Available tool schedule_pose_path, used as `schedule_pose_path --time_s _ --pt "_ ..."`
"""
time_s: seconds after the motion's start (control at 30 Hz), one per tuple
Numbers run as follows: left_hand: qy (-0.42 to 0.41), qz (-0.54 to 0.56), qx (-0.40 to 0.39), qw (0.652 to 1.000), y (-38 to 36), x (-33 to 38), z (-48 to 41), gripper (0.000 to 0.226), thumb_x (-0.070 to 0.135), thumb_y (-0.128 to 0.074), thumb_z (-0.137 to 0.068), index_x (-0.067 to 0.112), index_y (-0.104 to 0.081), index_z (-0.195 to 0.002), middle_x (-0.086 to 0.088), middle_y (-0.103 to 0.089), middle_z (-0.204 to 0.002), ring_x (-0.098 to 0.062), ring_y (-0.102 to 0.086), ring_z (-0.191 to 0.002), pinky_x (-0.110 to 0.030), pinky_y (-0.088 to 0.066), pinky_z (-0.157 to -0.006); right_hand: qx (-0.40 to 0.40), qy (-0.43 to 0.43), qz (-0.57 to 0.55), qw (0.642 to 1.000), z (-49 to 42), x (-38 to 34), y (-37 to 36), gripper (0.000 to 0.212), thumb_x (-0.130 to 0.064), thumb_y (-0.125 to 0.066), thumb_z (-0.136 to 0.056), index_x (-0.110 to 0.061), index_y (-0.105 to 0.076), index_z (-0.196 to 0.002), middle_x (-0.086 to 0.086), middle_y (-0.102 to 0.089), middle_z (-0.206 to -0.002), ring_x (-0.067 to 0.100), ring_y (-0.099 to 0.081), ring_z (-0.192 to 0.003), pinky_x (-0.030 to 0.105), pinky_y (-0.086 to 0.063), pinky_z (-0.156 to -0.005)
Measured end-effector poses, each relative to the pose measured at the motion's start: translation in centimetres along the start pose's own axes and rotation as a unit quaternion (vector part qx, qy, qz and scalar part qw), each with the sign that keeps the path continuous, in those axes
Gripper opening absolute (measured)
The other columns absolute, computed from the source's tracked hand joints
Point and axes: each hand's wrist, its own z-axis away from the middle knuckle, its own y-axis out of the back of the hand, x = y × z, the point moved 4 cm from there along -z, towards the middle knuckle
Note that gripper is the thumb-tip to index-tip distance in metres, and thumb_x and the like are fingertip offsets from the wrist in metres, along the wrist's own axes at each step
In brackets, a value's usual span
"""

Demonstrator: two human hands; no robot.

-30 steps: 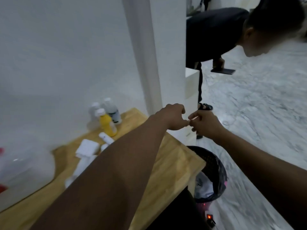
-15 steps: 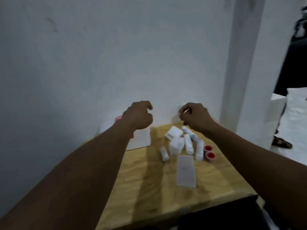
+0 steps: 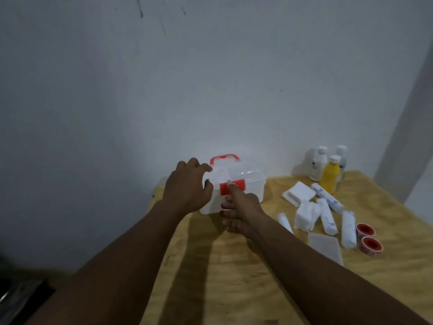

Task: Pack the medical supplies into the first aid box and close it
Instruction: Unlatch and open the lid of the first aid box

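The translucent plastic first aid box with red handle (image 3: 234, 184) stands closed at the back of the wooden tabletop (image 3: 234, 277), against the wall. My left hand (image 3: 187, 188) lies spread over its left end, steadying it. My right hand (image 3: 241, 209) extends one finger onto the red front latch (image 3: 236, 186), other fingers curled, holding nothing. Nothing is packed yet, in my judgement: white gauze pads (image 3: 298, 193), wrapped bandage rolls (image 3: 326, 214), red tape rolls (image 3: 369, 238) and bottles (image 3: 330, 174) all remain outside, right of the box. Opening, packing and closing remain
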Motion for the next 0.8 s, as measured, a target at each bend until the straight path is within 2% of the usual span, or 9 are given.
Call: schedule_pose_path --time_s 0.1,0.2,0.33,0.47,0.53,0.63,0.8 --pt "0.006 0.008 0.000 1.000 -0.6 -0.3 0.8 0.051 0.034 -0.061 -0.089 0.027 -0.055 -0.139 -0.002 -0.054 -0.141 -0.025 -0.047 -0.128 -0.039 -0.053 -0.095 0.022 0.015 -0.034 0.999 -0.5 0.2 -0.9 0.052 -0.060 -0.056 -0.088 -0.013 -0.064 -0.109 0.004 -0.073 -0.095 0.026 -0.071 -0.083 0.030 -0.057 -0.061" --pt "0.012 0.007 0.004 1.000 -1.1 -0.6 1.2 0.057 0.030 -0.065 -0.086 0.028 -0.052 -0.141 -0.001 -0.051 -0.144 -0.025 -0.043 -0.133 -0.037 -0.052 -0.095 0.012 0.028 -0.038 0.999 -0.6 0.6 -0.5 0.053 -0.062 -0.058 -0.085 -0.012 -0.067 -0.101 0.008 -0.074 -0.094 0.026 -0.070 -0.083 0.032 -0.056 -0.065" --pt "0.007 0.011 0.010 1.000 -1.7 -0.4 1.5 0.060 0.026 -0.069 -0.084 0.028 -0.050 -0.141 -0.001 -0.048 -0.145 -0.025 -0.042 -0.133 -0.036 -0.052 -0.096 0.020 0.059 -0.052 0.997 -0.6 1.2 0.0 0.055 -0.066 -0.060 -0.081 -0.014 -0.068 -0.097 0.008 -0.074 -0.093 0.025 -0.067 -0.076 0.029 -0.052 -0.060" --pt "0.012 0.038 0.019 0.999 -2.3 -0.4 1.4 0.063 0.024 -0.076 -0.081 0.027 -0.052 -0.139 -0.002 -0.047 -0.145 -0.024 -0.051 -0.126 -0.034 -0.053 -0.094 0.103 0.091 -0.067 0.988 -0.6 1.3 0.0 0.052 -0.065 -0.064 -0.078 -0.021 -0.064 -0.105 0.000 -0.071 -0.097 0.022 -0.069 -0.083 0.029 -0.056 -0.064" --pt "0.009 0.042 0.022 0.999 -2.4 -0.5 1.3 0.065 0.022 -0.078 -0.080 0.027 -0.052 -0.139 -0.002 -0.047 -0.145 -0.024 -0.054 -0.123 -0.033 -0.054 -0.093 0.119 0.083 -0.084 0.986 -0.6 1.1 0.1 0.054 -0.063 -0.069 -0.075 -0.020 -0.064 -0.108 0.000 -0.070 -0.097 0.022 -0.069 -0.084 0.030 -0.058 -0.065" --pt "0.007 0.037 0.025 0.999 -2.6 -0.6 1.3 0.068 0.021 -0.079 -0.080 0.028 -0.050 -0.140 -0.002 -0.045 -0.145 -0.024 -0.054 -0.123 -0.032 -0.055 -0.091 0.086 0.052 -0.124 0.987 -0.4 0.7 0.3 0.054 -0.058 -0.076 -0.072 -0.017 -0.064 -0.104 0.005 -0.071 -0.096 0.022 -0.069 -0.084 0.027 -0.055 -0.057" --pt "0.004 0.022 0.032 0.999 -2.7 -0.8 1.3 0.069 0.024 -0.080 -0.079 0.029 -0.049 -0.140 -0.002 -0.044 -0.144 -0.025 -0.052 -0.124 -0.031 -0.055 -0.088 0.049 0.075 -0.093 0.992 -0.1 0.9 1.6 0.050 -0.053 -0.075 -0.076 -0.011 -0.067 -0.103 0.011 -0.073 -0.093 0.020 -0.063 -0.069 0.025 -0.049 -0.050"
